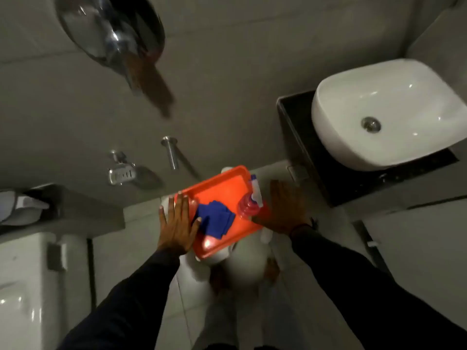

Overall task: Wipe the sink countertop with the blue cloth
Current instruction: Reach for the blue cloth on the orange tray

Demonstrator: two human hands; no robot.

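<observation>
A folded blue cloth (216,221) lies on an orange tray (219,190) that rests on a white stool below me. A spray bottle (250,200) with a red body and white nozzle stands on the tray's right side. My left hand (178,223) hovers flat, fingers spread, over the tray's left edge, its thumb next to the cloth. Just right of the tray, beside the bottle, my right hand (288,205) is also spread flat. Neither hand holds anything. The white basin (389,112) sits on a dark countertop (300,127) at the upper right.
A white toilet cistern (27,281) stands at the left under a ledge. A metal soap dish (121,174) and a chrome spout (171,151) stick out of the grey wall. A round mirror (111,29) hangs at the top left.
</observation>
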